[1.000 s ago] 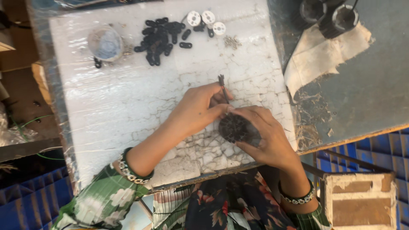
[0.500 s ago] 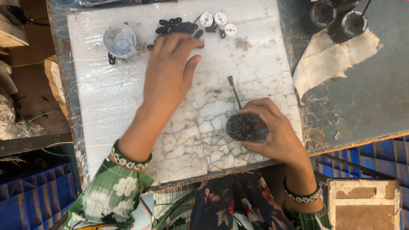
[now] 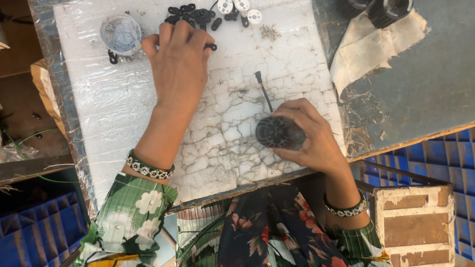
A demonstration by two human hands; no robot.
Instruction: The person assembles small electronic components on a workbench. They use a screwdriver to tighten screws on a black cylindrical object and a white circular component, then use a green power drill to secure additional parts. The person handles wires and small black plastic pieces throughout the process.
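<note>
Now my left hand [image 3: 179, 59] lies flat, fingers spread, over the near edge of the heap of small black parts [image 3: 190, 14] at the far side of the bench [image 3: 123, 113]; whether a piece is pinched yet, I cannot tell. Right hand [image 3: 309, 138] is wrapped around the round black housing [image 3: 278, 132], its wire [image 3: 263, 91] trailing away from me. Best to pick one piece only, keep the housing level, open face up. White discs [image 3: 240, 9] and a clear cup [image 3: 121, 33] sit close by.

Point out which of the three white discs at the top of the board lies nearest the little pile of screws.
The rightmost white disc: it sits lowest of the three, just left of the screw pile. The other two lie farther left, by the black parts.
</note>
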